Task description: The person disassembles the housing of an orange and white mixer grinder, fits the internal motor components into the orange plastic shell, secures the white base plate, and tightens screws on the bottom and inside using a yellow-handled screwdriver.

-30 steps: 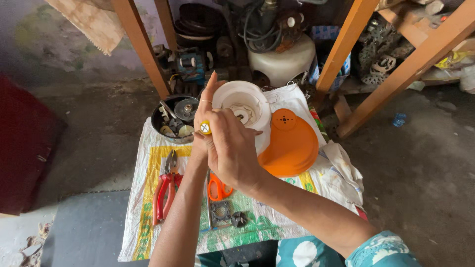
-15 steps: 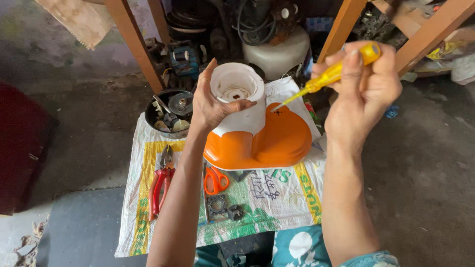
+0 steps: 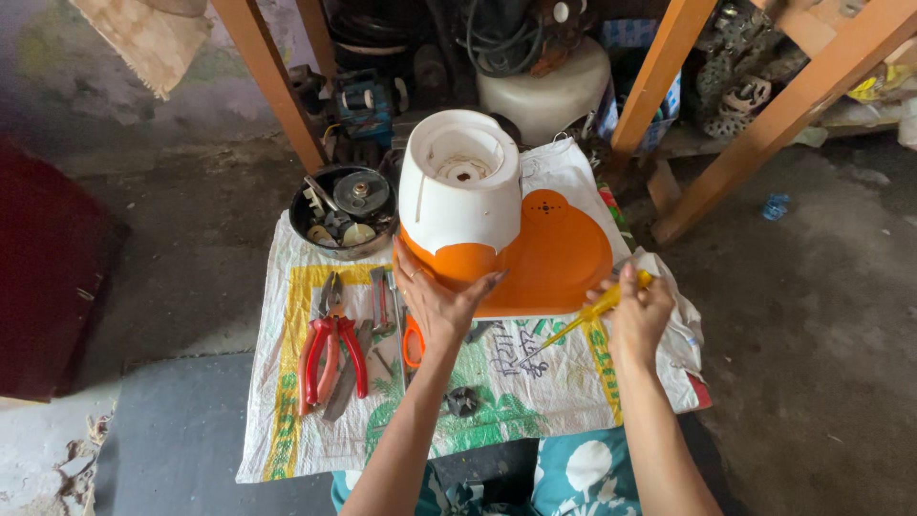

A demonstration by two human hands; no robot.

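A white and orange mixer-grinder base (image 3: 497,215) stands on a printed sack cloth (image 3: 287,420) spread on the floor. My left hand (image 3: 435,301) presses against its orange lower front edge, fingers spread. To the right, my right hand (image 3: 635,311) grips a yellow-handled screwdriver (image 3: 587,317) whose tip points down-left toward the base's lower rim. The white top of the base shows a round socket facing up.
Red-handled pliers (image 3: 330,344) and other hand tools lie on the cloth's left part. A dark bowl of metal parts (image 3: 344,210) sits behind them. Orange wooden table legs (image 3: 272,86) and clutter stand at the back. A small black part (image 3: 463,401) lies near me.
My right hand came down from high on the right with the screwdriver to the base's lower edge. My left hand slid from the white top to the orange front.
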